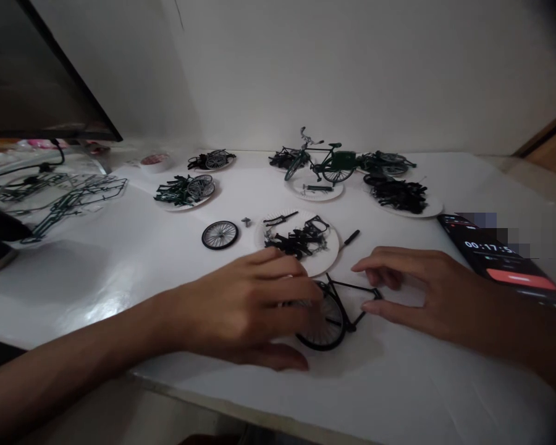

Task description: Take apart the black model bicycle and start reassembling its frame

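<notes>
A small black bicycle frame (352,287) with one spoked wheel (327,324) fitted lies flat on the white table near its front edge. My left hand (254,309) is over the left part of that wheel, fingers bent and apart from the thumb; whether its fingertips touch the wheel is hidden. At the frame's right end my right hand (412,287) has its thumb and fingers spread, the thumb close to the frame's tip. Just behind, a paper plate (331,253) holds black parts. A loose wheel (220,235) and a small grey part (246,222) lie left of the plate.
An assembled green bicycle (328,157) stands at the back among several plates of parts. A black screwdriver-like tool (351,238) rests by the near plate. A phone (495,259) showing a timer is at right. Green part frames (69,201), a tape roll (155,162) and a monitor (41,80) are left.
</notes>
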A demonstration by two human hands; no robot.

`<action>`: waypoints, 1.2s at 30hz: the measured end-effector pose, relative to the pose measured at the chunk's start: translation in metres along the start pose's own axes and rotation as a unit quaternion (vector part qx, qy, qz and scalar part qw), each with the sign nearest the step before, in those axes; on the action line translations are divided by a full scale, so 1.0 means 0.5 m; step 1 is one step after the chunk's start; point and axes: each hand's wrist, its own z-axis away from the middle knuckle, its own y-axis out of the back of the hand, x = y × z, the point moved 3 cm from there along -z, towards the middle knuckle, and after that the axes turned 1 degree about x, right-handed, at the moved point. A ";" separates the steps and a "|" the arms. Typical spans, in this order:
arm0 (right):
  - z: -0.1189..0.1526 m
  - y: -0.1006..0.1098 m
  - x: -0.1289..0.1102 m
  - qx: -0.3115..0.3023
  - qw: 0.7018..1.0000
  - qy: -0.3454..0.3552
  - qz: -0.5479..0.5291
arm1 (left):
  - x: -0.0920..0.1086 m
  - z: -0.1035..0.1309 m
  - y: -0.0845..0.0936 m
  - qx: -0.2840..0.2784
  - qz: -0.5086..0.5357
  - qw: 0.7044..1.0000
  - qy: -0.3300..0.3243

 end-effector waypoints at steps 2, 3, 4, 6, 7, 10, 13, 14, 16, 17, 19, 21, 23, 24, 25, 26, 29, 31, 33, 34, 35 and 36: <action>0.000 -0.002 -0.007 -0.032 0.999 0.007 0.023 | 0.011 -0.003 -0.015 -0.004 -0.014 1.000 -0.022; 0.001 -0.003 -0.010 -0.040 0.999 0.013 0.031 | 0.014 -0.003 -0.020 -0.002 -0.020 0.999 -0.029; 0.001 -0.003 -0.013 -0.040 0.998 0.020 0.036 | 0.015 -0.002 -0.024 0.000 -0.025 0.999 -0.034; 0.000 -0.006 -0.016 -0.040 0.998 0.033 0.041 | 0.015 -0.001 -0.025 0.006 -0.031 0.999 -0.036; 0.000 -0.007 -0.016 -0.040 0.998 0.039 0.042 | 0.014 -0.001 -0.025 0.006 -0.034 0.999 -0.036; 0.001 -0.014 -0.010 -0.041 0.997 0.047 0.047 | 0.014 -0.003 -0.020 -0.001 -0.046 0.998 -0.035; 0.003 -0.018 -0.003 -0.039 0.996 0.051 0.059 | 0.016 -0.005 -0.019 -0.003 -0.054 0.998 -0.038; 0.004 -0.019 -0.003 -0.036 0.996 0.054 0.063 | 0.017 -0.006 -0.020 -0.001 -0.056 0.997 -0.043; 0.005 -0.019 -0.006 -0.035 0.995 0.065 0.067 | 0.019 -0.006 -0.023 0.000 -0.059 0.997 -0.053; 0.005 -0.019 -0.008 -0.036 0.995 0.069 0.066 | 0.020 -0.007 -0.025 -0.001 -0.059 0.997 -0.055; 0.005 -0.020 -0.014 -0.039 0.995 0.072 0.062 | 0.020 -0.007 -0.027 -0.004 -0.058 0.997 -0.055; 0.004 -0.022 -0.018 -0.039 0.995 0.070 0.062 | 0.020 -0.007 -0.028 -0.007 -0.055 0.997 -0.048; 0.003 -0.024 -0.023 -0.031 0.995 0.072 0.063 | 0.019 -0.006 -0.028 -0.009 -0.054 0.998 -0.042; 0.003 -0.025 -0.025 -0.027 0.995 0.074 0.064 | 0.019 -0.006 -0.028 -0.008 -0.055 0.998 -0.039; 0.003 -0.026 -0.028 -0.023 0.995 0.075 0.064 | 0.020 -0.006 -0.028 -0.006 -0.055 0.998 -0.037; 0.003 -0.027 -0.031 -0.021 0.995 0.074 0.064 | 0.020 -0.006 -0.028 -0.004 -0.056 0.998 -0.037; 0.003 -0.030 -0.040 -0.014 0.995 0.070 0.071 | 0.021 -0.007 -0.026 0.005 -0.059 0.998 -0.035; 0.003 -0.032 -0.045 -0.008 0.994 0.072 0.076 | 0.020 -0.008 -0.024 0.005 -0.062 0.998 -0.032; 0.001 -0.035 -0.047 -0.003 0.994 0.075 0.080 | 0.019 -0.010 -0.022 0.004 -0.067 0.997 -0.031; 0.001 -0.036 -0.046 -0.003 0.994 0.076 0.081 | 0.020 -0.011 -0.021 0.001 -0.069 0.997 -0.033; 0.000 -0.037 -0.045 -0.003 0.994 0.076 0.081 | 0.022 -0.013 -0.020 -0.002 -0.070 0.997 -0.036; 0.000 -0.038 -0.043 -0.002 0.994 0.076 0.080 | 0.025 -0.014 -0.019 -0.005 -0.070 0.997 -0.041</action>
